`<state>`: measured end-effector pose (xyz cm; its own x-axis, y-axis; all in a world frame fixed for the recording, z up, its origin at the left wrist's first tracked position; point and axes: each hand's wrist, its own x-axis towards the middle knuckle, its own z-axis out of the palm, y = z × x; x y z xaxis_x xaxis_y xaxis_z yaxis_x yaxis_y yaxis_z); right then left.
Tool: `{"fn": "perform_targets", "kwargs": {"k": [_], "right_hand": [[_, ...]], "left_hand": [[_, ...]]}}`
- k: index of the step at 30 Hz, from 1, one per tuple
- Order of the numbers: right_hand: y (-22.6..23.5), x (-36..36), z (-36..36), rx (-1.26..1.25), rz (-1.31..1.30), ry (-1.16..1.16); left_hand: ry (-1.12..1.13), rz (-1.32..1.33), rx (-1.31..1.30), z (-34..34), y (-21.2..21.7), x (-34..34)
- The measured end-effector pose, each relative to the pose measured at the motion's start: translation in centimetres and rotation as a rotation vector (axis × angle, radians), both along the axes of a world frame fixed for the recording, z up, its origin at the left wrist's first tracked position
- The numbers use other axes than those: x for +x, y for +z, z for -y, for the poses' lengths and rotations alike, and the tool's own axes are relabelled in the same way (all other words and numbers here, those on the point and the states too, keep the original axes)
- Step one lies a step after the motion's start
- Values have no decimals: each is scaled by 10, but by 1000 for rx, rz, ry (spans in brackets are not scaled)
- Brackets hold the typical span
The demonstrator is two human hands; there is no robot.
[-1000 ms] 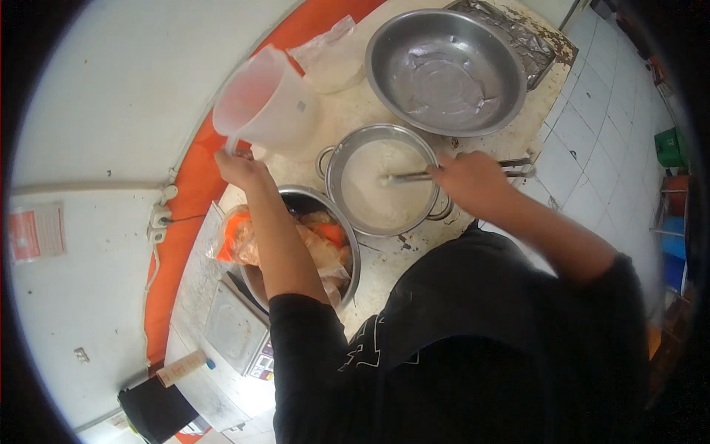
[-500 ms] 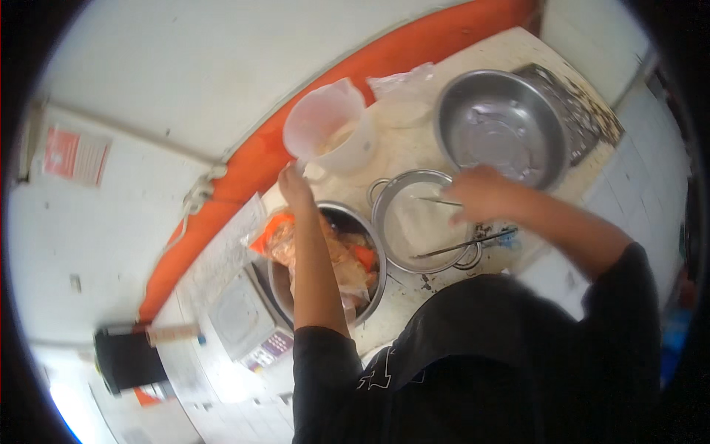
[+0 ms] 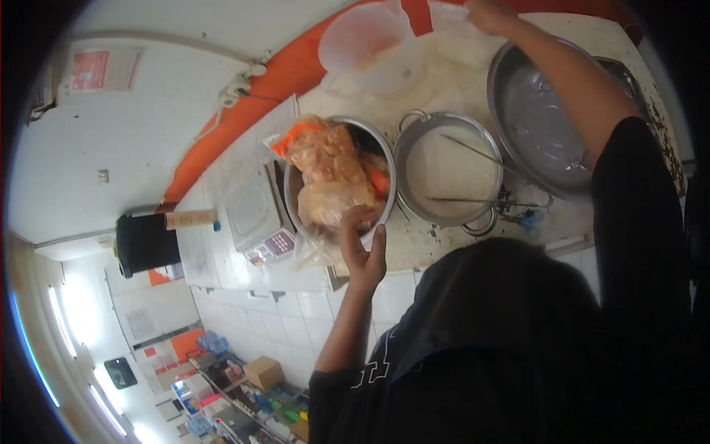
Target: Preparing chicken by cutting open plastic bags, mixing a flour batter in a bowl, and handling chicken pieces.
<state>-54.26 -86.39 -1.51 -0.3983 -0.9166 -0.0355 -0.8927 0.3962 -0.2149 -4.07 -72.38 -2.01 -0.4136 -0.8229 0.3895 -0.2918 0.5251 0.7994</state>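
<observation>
- The left hand (image 3: 364, 248), earlier up by the translucent plastic jug (image 3: 370, 44), now grips the near rim of the steel pot (image 3: 377, 166) holding a crinkled clear bag of meat (image 3: 329, 174).
- The right hand (image 3: 484, 13) has left the whisk pot (image 3: 447, 174) and now pinches a white plastic bag (image 3: 458, 41) at twelve o'clock.
- A red rectangular sign (image 3: 100, 70) hangs on the wall at ten o'clock.

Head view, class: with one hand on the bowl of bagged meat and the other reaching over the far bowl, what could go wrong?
1. The left hand grips only the near rim of the bowl of bagged meat, piled above the rim; it might tip or spill.
2. The right hand stretches across the large steel bowl; the sleeve could brush it or the utensils lying in the batter pot.
</observation>
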Motion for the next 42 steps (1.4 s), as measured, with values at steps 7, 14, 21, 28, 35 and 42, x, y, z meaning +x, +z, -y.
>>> {"fn": "perform_targets", "kwargs": {"k": [7, 14, 21, 28, 35, 42], "right_hand": [[72, -40, -46, -191, -291, 209], [195, 121, -154, -376, -380, 234], [181, 193, -189, -314, 336, 292], [104, 209, -201, -427, 812, 233], [65, 201, -192, -260, 658, 217], [36, 200, -193, -205, 533, 193]], "left_hand": [[-221, 170, 85, -17, -1, 2], [-429, -211, 603, -21, -6, -70], [-504, -754, 1045, -5, -42, -85], [-35, -697, 687, 20, -23, -37], [98, -224, 250, 56, 19, -1], [8, -36, 101, 61, 54, -2]]}}
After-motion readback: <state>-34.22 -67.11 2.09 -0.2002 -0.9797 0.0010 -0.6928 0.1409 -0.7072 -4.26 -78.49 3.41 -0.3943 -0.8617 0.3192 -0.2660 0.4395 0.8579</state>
